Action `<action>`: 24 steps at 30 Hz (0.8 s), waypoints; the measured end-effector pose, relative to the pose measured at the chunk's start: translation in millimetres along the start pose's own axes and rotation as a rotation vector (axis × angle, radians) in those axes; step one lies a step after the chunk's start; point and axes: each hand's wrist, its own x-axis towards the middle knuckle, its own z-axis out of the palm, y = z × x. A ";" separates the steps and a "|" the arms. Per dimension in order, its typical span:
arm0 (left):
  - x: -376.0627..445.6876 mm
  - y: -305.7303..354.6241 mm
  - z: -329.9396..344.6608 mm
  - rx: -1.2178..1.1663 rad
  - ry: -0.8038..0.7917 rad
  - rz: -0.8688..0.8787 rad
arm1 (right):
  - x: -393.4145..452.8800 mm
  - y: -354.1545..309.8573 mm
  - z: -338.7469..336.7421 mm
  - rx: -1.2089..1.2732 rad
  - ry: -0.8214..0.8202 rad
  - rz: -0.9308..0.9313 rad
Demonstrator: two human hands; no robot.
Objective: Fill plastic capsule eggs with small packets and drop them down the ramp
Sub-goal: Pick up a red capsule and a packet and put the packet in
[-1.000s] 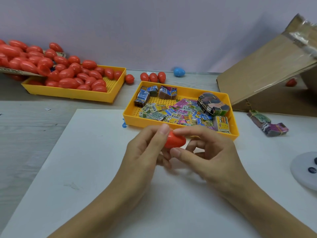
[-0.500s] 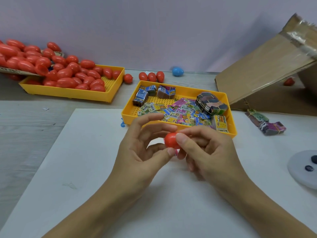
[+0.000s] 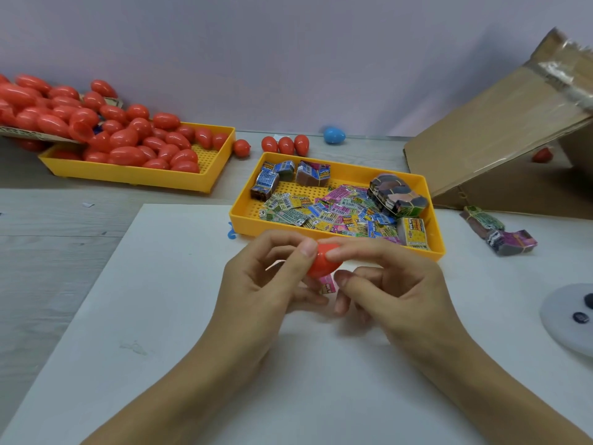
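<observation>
At the table's far left edge, a yellow perforated plastic tray [image 3: 205, 183] holds a heap of glossy red capsule eggs [image 3: 128, 136]. Toward the middle, a second yellow tray [image 3: 239, 216] carries loose printed packets [image 3: 324, 210] and banded bundles. Just before its near rim, over the white sheet [image 3: 160, 316], the left hand [image 3: 256, 284] and right hand [image 3: 394, 284] pinch one smooth red egg [image 3: 321, 260] between fingertips — a pink packet [image 3: 328, 284] shows beneath it. A slanted cardboard ramp [image 3: 500, 123] rises at the far right.

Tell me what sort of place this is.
Probably a small hand-packing workstation, not a home table. A yellow tray heaped with red plastic eggs, a second tray of printed packets, and a taped cardboard ramp point to repetitive filling work.
</observation>
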 end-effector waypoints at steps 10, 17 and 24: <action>1.7 -3.3 -7.4 0.031 -0.032 0.098 | 2.0 2.8 -2.7 0.032 0.098 0.115; 2.7 -5.6 -5.7 -0.015 -0.045 0.069 | 1.9 3.8 -5.0 0.062 0.076 0.101; 13.5 5.4 -19.9 0.065 0.172 0.222 | -1.0 9.6 -5.4 -0.649 0.093 0.046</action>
